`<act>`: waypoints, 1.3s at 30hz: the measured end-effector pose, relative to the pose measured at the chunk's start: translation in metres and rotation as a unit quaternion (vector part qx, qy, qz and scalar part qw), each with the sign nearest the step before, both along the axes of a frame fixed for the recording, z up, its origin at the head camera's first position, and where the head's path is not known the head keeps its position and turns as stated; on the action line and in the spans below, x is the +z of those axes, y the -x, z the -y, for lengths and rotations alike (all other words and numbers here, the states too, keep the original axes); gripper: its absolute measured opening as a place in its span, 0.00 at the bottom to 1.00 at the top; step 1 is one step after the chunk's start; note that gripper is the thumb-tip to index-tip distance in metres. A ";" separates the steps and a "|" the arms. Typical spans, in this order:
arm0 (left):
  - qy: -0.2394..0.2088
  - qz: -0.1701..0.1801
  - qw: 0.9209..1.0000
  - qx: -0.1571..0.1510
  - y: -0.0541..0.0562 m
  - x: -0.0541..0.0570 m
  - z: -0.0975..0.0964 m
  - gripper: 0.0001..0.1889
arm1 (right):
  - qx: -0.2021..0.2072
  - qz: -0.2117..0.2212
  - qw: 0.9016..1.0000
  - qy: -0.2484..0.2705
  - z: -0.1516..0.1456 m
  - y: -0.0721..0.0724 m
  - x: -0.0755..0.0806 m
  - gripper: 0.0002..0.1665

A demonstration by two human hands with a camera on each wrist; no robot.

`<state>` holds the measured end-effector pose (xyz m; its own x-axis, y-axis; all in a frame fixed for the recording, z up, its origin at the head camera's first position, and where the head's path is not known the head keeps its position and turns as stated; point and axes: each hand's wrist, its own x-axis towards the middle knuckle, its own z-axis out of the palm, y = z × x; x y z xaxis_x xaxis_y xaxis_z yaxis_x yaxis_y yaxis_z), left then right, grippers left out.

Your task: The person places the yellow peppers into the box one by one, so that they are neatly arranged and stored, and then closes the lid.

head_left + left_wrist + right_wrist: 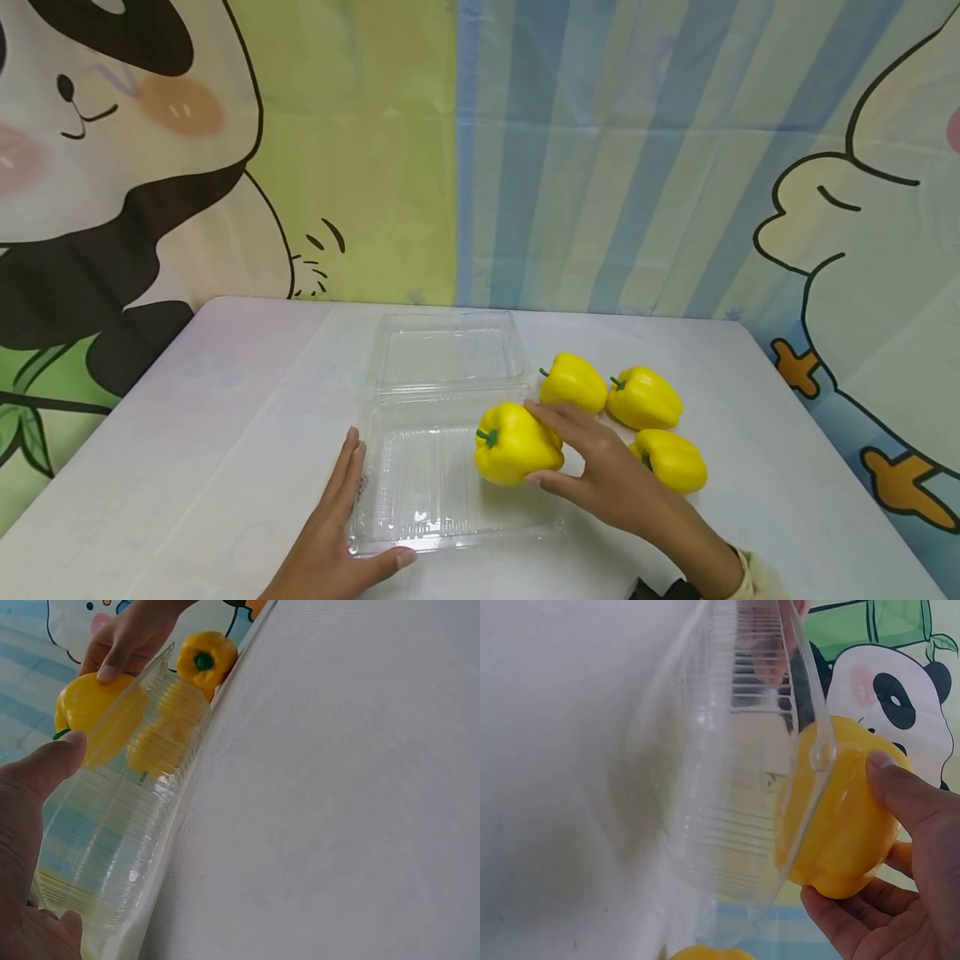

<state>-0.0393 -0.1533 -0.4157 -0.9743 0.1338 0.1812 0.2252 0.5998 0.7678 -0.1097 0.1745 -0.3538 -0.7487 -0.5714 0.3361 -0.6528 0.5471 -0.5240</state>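
Note:
My right hand grips a yellow bell pepper between thumb and fingers, its green stem facing left. The pepper overlaps the right part of a clear plastic clamshell container in the head view. In the right wrist view the held pepper shows beyond the container's rim. With straight fingers, my left hand lies along the container's left side, thumb at the front left corner. The container's lid lies folded back, away from me.
Three more yellow bell peppers stand right of the container: one at the back, one farther right and one nearer me, partly behind my right hand. Everything sits on a white table. A cartoon-printed curtain hangs behind.

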 end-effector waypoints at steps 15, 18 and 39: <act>0.003 0.019 1.000 0.008 0.000 0.005 0.000 0.68 | 0.060 0.035 0.997 -0.019 0.005 -0.003 -0.003 0.42; -0.003 0.020 1.000 0.006 0.000 0.006 -0.001 0.68 | 0.069 0.046 0.996 -0.027 0.005 -0.004 -0.003 0.41; -0.010 0.007 1.000 0.007 -0.002 -0.001 0.000 0.66 | 0.075 0.073 0.994 -0.017 0.014 -0.004 -0.018 0.41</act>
<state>-0.0378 -0.1530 -0.4169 -0.9784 0.1170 0.1702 0.2064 0.5878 0.7823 -0.1057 0.1606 -0.3717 -0.6937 -0.6896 0.2081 -0.6462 0.4681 -0.6027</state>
